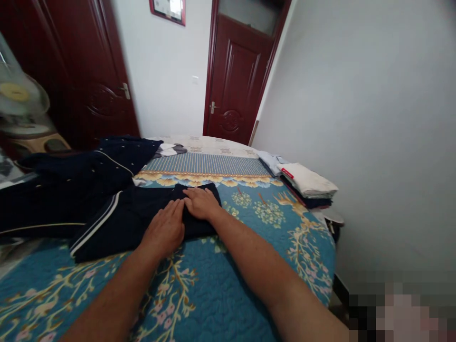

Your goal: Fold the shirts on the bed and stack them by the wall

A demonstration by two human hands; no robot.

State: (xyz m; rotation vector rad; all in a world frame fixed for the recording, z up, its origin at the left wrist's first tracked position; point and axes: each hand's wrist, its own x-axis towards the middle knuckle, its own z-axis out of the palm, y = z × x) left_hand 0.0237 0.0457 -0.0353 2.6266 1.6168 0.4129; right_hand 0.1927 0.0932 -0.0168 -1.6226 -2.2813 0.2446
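Observation:
A dark navy garment (pixel 142 209) with a white stripe near its left end lies on the teal floral bedspread (pixel 221 285), its right part folded over. My left hand (pixel 166 226) rests flat on the middle of the cloth, fingers stretched out. Beside it, my right hand (pixel 202 203) presses on the folded right part with its palm down and fingers extended. The fingertips of the two hands nearly meet. Neither hand grips anything.
More dark clothes (pixel 71 175) with light piping are heaped at the left. Folded clothes (pixel 306 180) are stacked at the bed's right edge by the wall. A fan (pixel 21 92) stands at the far left, and a red door (pixel 238 71) is beyond the bed.

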